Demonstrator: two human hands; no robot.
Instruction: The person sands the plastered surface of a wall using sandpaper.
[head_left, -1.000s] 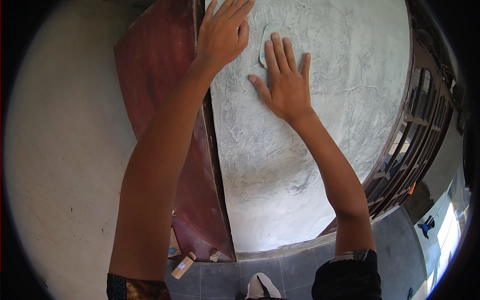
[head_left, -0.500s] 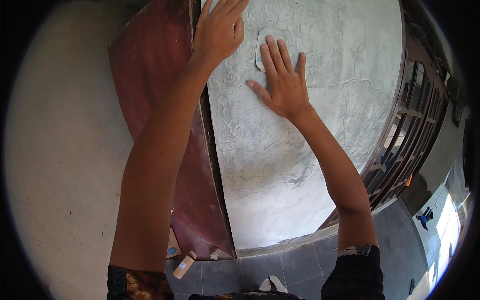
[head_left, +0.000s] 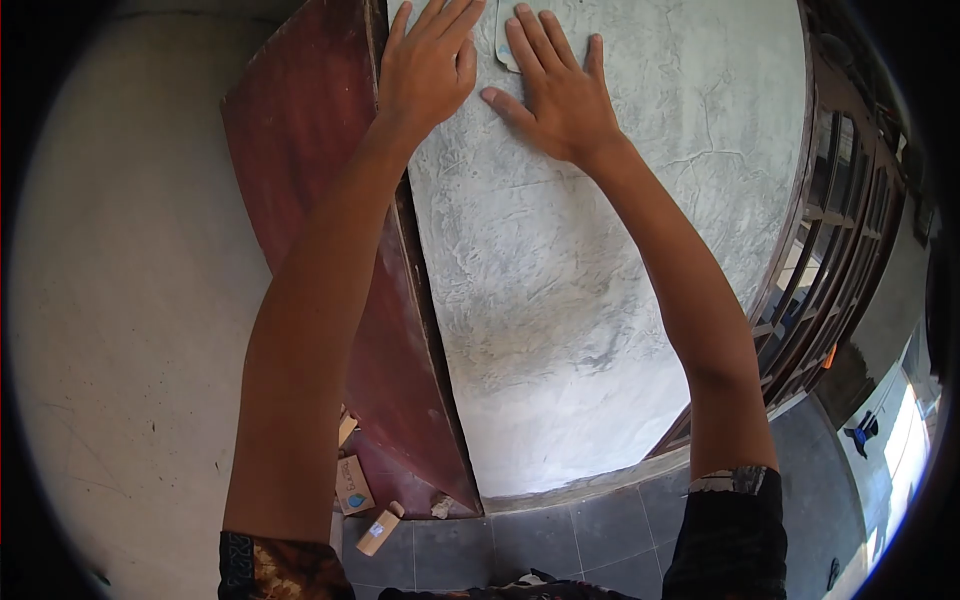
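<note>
My right hand (head_left: 562,98) lies flat against the grey, rough-plastered wall (head_left: 590,260), its fingers spread. Under its fingertips is a thin, pale sheet with rounded corners (head_left: 506,45), mostly covered by the hand and cut by the top of the view. My left hand (head_left: 428,78) rests with fingers stretched out and a little apart at the left margin of the plaster, beside the dark red wooden panel (head_left: 300,130). Nothing shows in its grasp.
Below on the grey tiled floor (head_left: 530,540) lie a small cardboard box (head_left: 379,532) and a printed carton (head_left: 354,485). A dark wooden window frame with panes (head_left: 820,240) borders the wall at right. A plain pale wall (head_left: 140,300) fills the left side.
My right hand has slid upward on the wall, taking the pale sheet with it. My left hand stays by the panel's edge. The view has shifted slightly.
</note>
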